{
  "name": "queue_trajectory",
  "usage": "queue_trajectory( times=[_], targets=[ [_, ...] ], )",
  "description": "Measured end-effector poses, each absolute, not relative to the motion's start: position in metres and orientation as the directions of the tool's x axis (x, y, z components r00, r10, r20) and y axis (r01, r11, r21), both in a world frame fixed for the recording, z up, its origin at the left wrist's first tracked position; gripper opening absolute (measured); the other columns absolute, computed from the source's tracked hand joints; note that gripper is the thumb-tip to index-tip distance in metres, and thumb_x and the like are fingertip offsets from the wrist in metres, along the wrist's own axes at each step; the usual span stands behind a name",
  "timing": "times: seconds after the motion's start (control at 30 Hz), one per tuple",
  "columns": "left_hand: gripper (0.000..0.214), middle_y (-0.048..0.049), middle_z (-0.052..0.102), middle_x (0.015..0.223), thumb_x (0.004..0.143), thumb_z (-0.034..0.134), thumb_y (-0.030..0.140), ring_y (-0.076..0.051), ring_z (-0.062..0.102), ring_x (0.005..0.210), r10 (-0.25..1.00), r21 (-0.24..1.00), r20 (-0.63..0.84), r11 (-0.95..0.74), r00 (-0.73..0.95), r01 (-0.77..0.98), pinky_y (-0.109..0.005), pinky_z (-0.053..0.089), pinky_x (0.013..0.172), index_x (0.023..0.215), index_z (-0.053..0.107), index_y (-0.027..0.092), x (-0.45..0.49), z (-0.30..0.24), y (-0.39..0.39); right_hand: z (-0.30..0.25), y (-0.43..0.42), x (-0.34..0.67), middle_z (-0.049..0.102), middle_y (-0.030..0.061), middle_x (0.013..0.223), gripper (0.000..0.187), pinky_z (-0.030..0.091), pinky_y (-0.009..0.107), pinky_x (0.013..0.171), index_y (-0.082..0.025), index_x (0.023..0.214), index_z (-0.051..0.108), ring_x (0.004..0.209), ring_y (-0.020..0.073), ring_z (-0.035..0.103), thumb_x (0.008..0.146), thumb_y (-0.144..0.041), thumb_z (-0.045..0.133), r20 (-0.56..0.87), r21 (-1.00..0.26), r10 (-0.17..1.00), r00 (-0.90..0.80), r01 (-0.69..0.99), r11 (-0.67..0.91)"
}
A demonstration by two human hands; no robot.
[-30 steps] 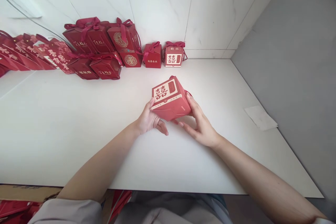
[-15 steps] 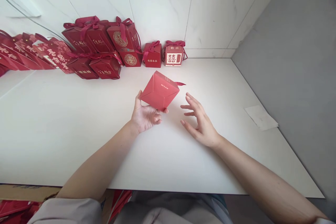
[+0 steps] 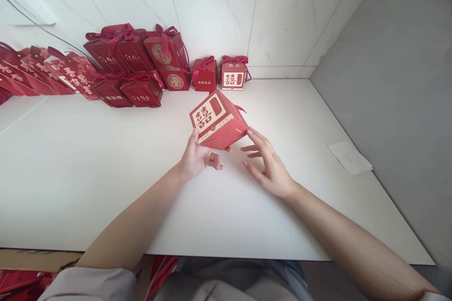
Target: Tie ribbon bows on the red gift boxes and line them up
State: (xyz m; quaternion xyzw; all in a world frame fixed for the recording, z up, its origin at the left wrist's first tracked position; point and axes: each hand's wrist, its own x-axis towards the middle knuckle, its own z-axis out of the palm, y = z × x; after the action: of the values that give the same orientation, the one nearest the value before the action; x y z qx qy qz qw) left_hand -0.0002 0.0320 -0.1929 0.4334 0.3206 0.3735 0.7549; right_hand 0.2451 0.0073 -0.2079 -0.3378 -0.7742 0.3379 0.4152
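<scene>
A red gift box (image 3: 226, 136) with a cream panel and a red double-character print hangs tilted above the white table. My left hand (image 3: 199, 155) grips its lower left part, thumb on the printed face and some fingers hidden beneath. At the box's right corner, the index fingertip of my right hand (image 3: 266, 164) appears to touch the edge; its fingers are spread and it holds nothing. A bit of dark red ribbon (image 3: 240, 108) shows behind the box.
Two small ribbon-tied boxes, a plain red box (image 3: 205, 74) and a printed box (image 3: 233, 75), stand by the tiled wall. Several stacked red boxes (image 3: 134, 54) and red paper bags (image 3: 45, 73) are at left. A white paper (image 3: 350, 157) lies on the white table (image 3: 106, 174) at right.
The box has turned in my left hand, so its printed cream panel now shows instead of mostly its underside. My right hand's index fingertip now meets the box's corner.
</scene>
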Motion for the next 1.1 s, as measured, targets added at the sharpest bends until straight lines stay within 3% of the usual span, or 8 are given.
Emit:
queue_trajectory(
  times=[0.1,0.2,0.27,0.47,0.67,0.9,1.1],
  targets=[
    [0.081,-0.0138,0.066,0.120,0.077,0.056,0.080,-0.014,0.063,0.057,0.902,0.964,-0.080,0.178,0.425,-0.197,-0.036,0.058,0.061,0.135,0.048,0.025,-0.001,-0.199,0.033,-0.208,0.009,0.246,0.024,0.0089,0.163,0.069,0.057,0.050,0.094,-0.041,0.157,0.019,0.116,0.0268,0.062,0.098,-0.031,0.055,0.405,-0.825,0.823,-0.398,0.230,0.517],
    [0.087,-0.0132,0.060,0.131,0.067,0.084,0.053,-0.026,0.070,0.089,0.919,0.995,-0.015,0.053,0.394,-0.086,-0.036,0.060,0.069,0.140,0.043,0.028,-0.001,-0.204,0.034,-0.208,0.011,0.246,0.033,0.0106,0.158,0.070,0.055,0.050,0.099,-0.037,0.156,0.021,0.126,0.0293,0.056,0.097,-0.034,0.059,0.414,-0.836,0.825,-0.384,0.199,0.512],
    [0.092,-0.0122,0.055,0.139,0.063,0.089,0.039,-0.032,0.066,0.109,0.911,0.999,0.030,-0.009,0.412,-0.051,-0.041,0.061,0.078,0.141,0.041,0.031,0.000,-0.207,0.034,-0.208,0.011,0.246,0.039,0.0112,0.155,0.069,0.055,0.050,0.100,-0.034,0.156,0.024,0.129,0.0303,0.053,0.097,-0.036,0.060,0.410,-0.849,0.830,-0.379,0.175,0.499],
    [0.095,-0.0104,0.051,0.141,0.065,0.088,0.031,-0.035,0.062,0.116,0.891,0.992,0.084,-0.118,0.446,0.049,-0.049,0.061,0.081,0.143,0.035,0.038,0.002,-0.205,0.031,-0.210,0.013,0.245,0.048,0.0111,0.149,0.062,0.058,0.050,0.097,-0.032,0.151,0.032,0.125,0.0301,0.059,0.097,-0.041,0.060,0.314,-0.903,0.878,-0.362,0.173,0.394],
    [0.087,-0.0109,0.044,0.147,0.066,0.086,0.030,-0.039,0.046,0.135,0.863,0.889,0.283,-0.400,0.418,0.224,-0.063,0.043,0.110,0.139,0.040,0.033,-0.001,-0.209,0.035,-0.210,0.014,0.243,0.054,0.0107,0.144,0.066,0.057,0.050,0.098,-0.032,0.151,0.030,0.119,0.0285,0.063,0.095,-0.041,0.063,0.294,-0.894,0.881,-0.372,0.221,0.391],
    [0.080,-0.0128,0.049,0.142,0.069,0.080,0.023,-0.036,0.049,0.133,0.861,0.882,0.251,-0.391,0.442,0.262,-0.060,0.045,0.107,0.138,0.041,0.028,-0.002,-0.210,0.036,-0.211,0.015,0.244,0.056,0.0088,0.141,0.069,0.054,0.049,0.101,-0.033,0.152,0.027,0.118,0.0273,0.063,0.094,-0.042,0.063,0.266,-0.895,0.887,-0.377,0.244,0.372],
    [0.075,-0.0118,0.050,0.143,0.072,0.080,0.025,-0.037,0.050,0.132,0.814,0.873,0.242,-0.421,0.528,0.248,-0.059,0.046,0.108,0.139,0.045,0.029,-0.002,-0.197,0.038,-0.207,0.016,0.248,0.058,0.0096,0.140,0.061,0.053,0.050,0.098,-0.031,0.146,0.037,0.116,0.0284,0.063,0.093,-0.050,0.062,0.218,-0.922,0.905,-0.365,0.228,0.314]
  ],
)
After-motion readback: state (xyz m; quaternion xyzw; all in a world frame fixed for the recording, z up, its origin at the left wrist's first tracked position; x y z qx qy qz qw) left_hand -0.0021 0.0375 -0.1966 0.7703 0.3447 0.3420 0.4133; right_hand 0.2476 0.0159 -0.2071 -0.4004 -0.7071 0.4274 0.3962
